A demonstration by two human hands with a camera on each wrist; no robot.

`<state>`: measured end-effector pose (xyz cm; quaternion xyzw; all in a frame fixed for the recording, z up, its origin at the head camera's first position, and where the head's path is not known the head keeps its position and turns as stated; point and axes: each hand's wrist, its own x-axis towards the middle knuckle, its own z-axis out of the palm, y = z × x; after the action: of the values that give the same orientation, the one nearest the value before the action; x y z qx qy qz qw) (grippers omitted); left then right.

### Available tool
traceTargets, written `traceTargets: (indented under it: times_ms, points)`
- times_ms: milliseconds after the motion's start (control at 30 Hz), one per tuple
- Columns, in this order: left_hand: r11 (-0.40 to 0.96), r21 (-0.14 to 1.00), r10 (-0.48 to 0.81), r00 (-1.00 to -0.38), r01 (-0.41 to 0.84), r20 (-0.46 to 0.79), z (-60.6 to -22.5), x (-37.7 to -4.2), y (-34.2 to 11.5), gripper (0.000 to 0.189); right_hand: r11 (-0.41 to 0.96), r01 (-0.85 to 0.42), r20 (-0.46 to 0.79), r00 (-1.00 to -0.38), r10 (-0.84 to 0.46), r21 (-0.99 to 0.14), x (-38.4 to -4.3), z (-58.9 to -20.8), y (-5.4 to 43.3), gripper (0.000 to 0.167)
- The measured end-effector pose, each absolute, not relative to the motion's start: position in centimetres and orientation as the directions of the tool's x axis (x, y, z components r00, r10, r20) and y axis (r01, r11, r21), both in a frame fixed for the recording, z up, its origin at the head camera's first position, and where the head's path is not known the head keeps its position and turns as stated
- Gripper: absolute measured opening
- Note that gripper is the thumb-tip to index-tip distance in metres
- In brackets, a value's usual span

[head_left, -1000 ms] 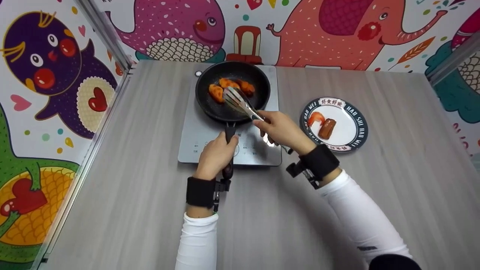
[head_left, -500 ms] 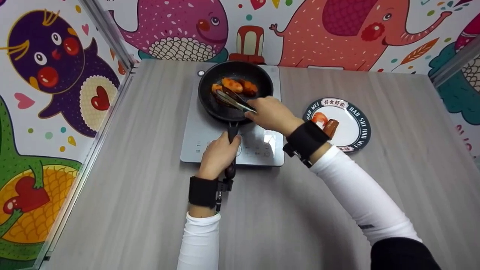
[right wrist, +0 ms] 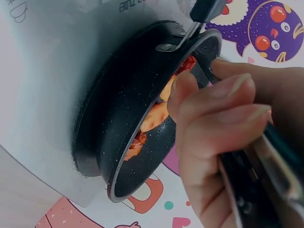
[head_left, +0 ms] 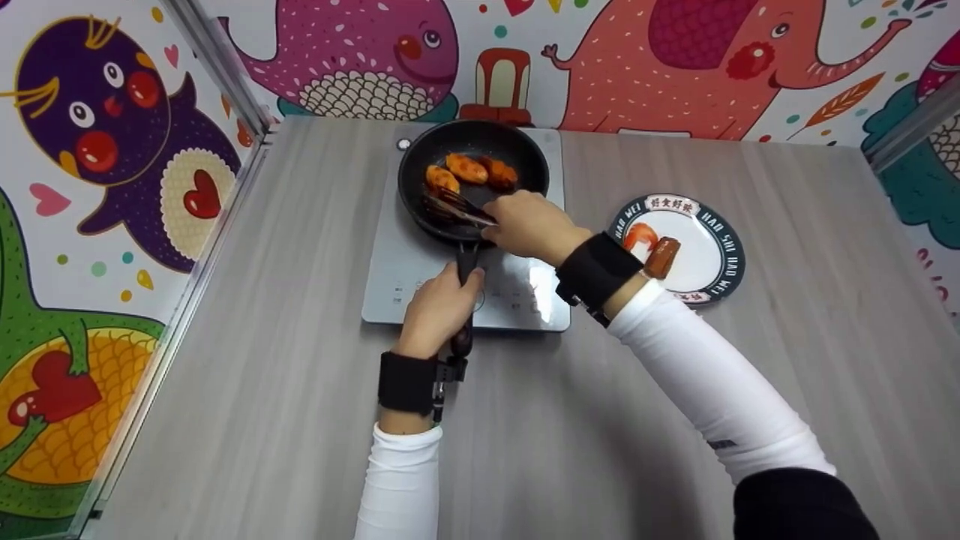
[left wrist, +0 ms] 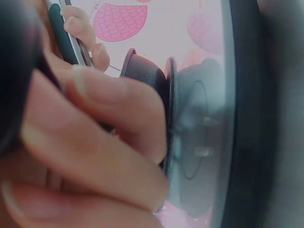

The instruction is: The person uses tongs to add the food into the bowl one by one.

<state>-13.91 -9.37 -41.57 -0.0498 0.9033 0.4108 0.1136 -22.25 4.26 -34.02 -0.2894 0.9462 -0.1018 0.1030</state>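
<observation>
My left hand [head_left: 437,307] grips the black pan handle [head_left: 462,341], thumb along its side. The black frying pan [head_left: 517,146] sits on a silver induction cooker [head_left: 390,277]. Several orange-brown pieces that look like chicken wings [head_left: 466,168] lie in it. My right hand [head_left: 529,225], over the pan's front right rim, holds metal tongs [head_left: 466,215]. Their tips are low at the front left of the pan, at a darker reddish piece; I cannot tell whether they pinch it. In the right wrist view, fingers [right wrist: 209,123] curl round the tongs' arms [right wrist: 247,199].
To the right of the cooker, a round plate [head_left: 697,259] with a dark lettered rim bears a shrimp [head_left: 640,235] and a brown piece of food [head_left: 663,257]. Patterned walls [head_left: 615,67] border the grey wood-look table [head_left: 285,300] at the back and left.
My right hand has moved a little left and farther over the pan. The tong tips went from the middle of the pan to its front left. My left hand stays on the handle.
</observation>
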Motion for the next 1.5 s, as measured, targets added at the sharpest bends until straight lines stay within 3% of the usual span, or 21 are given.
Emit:
traceTargets:
  times_ms: [500, 967, 1233, 1400, 1500]
  points:
    - [0.659, 0.731, 0.001, -0.972, -0.176, -0.236, -41.6, -14.0, -9.5, 0.034, 0.841, -0.499, -0.179, -0.826, -0.535, -0.209, -22.4, -33.7, 3.7, 0.031]
    - [0.646, 0.738, 0.006, -0.966, -0.195, -0.26, -41.5, -13.8, -9.4, 0.035, 0.85, -0.475, -0.171, -0.84, -0.515, -0.228, -22.6, -33.8, 5.1, 0.021]
    - [0.636, 0.744, 0.006, -0.962, -0.207, -0.272, -41.5, -13.8, -9.3, 0.036, 0.86, -0.43, -0.182, -0.855, -0.485, -0.275, -22.0, -34.4, 6.4, 0.037]
    - [0.662, 0.724, -0.001, -0.965, -0.196, -0.261, -41.5, -13.9, -9.4, 0.036, 0.854, -0.423, -0.124, -0.871, -0.476, -0.303, -21.5, -34.6, 7.7, 0.051]
    - [0.665, 0.721, -0.006, -0.967, -0.195, -0.256, -41.6, -13.9, -9.5, 0.035, 0.833, -0.432, -0.063, -0.875, -0.48, -0.345, -21.2, -35.0, 8.6, 0.05]
